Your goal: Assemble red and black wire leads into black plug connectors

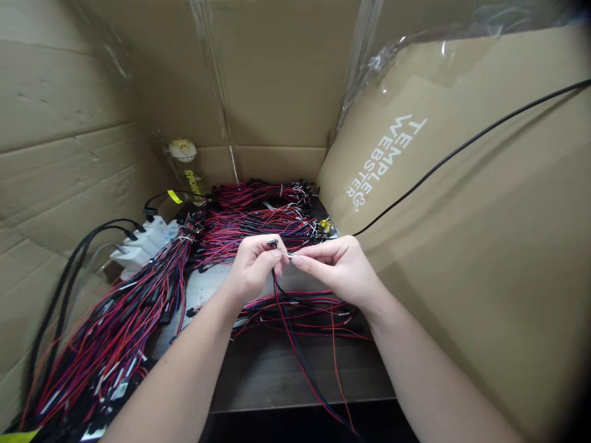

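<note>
Over the middle of the table, my left hand (258, 264) is closed on a small black wire connector (273, 244), whose row of slots faces up. Red, blue and black wires (289, 326) run down from it past the table's front edge. Close beside it, my right hand (335, 264) pinches a thin, light-coloured wire end (290, 256) between thumb and forefinger, held by the connector. An orange wire (335, 351) hangs below my right hand and meets the other wires lower down. Whether it leads to the pinched end is hidden.
Bundles of red and black wires (253, 227) lie at the back, and a large bundle (133, 314) at the left. Loose wires (305, 303) lie nearer the front. White power adapters (145, 243) stand left. Cardboard walls (277, 74) surround the table; a black cable (443, 161) crosses at right.
</note>
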`<state>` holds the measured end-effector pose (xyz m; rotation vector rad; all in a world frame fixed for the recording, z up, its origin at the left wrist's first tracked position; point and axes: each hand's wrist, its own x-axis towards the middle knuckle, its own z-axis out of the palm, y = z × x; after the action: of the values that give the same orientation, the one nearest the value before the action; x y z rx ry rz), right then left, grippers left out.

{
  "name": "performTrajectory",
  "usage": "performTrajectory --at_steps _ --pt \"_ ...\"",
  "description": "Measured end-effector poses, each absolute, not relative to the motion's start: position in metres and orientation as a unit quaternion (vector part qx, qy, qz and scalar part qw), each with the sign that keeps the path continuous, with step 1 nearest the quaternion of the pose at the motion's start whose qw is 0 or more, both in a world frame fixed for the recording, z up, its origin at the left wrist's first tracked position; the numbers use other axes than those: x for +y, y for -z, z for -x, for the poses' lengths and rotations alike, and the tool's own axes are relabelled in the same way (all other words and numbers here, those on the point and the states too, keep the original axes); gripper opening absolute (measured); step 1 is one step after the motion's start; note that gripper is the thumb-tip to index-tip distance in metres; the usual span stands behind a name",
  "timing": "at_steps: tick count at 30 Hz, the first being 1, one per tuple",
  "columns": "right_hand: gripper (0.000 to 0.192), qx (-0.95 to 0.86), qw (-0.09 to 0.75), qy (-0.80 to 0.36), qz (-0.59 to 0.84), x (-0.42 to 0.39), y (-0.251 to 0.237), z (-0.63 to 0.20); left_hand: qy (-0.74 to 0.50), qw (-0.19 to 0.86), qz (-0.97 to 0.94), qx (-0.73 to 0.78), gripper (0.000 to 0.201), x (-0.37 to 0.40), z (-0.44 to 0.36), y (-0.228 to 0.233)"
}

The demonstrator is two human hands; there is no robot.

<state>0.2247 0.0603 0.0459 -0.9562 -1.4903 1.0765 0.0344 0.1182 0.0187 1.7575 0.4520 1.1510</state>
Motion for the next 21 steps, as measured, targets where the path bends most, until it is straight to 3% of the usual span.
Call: performTrajectory --at_steps 6,12,16,21 --pt "0.028 -0.644 0.492 -0.418 0.41 0.059 -0.047 -0.227 -0.466 0.493 -0.708 0.195 0.028 0.119 -0.034 -0.019" --pt "0.026 -0.657 0.435 -0.462 0.407 0.068 -0.044 -0.237 -0.405 0.314 -0.807 0.293 0.027 0.119 -0.038 -0.021" --pt "0.026 -0.657 0.493 -0.397 0.409 0.075 -0.042 -0.239 -0.397 0.28 -0.822 0.297 0.026 0.12 -0.043 -0.019" --pt "0.026 -0.667 0.548 -0.304 0.404 0.073 -0.034 -0.229 -0.395 0.345 -0.809 0.265 0.025 0.115 -0.05 -0.02"
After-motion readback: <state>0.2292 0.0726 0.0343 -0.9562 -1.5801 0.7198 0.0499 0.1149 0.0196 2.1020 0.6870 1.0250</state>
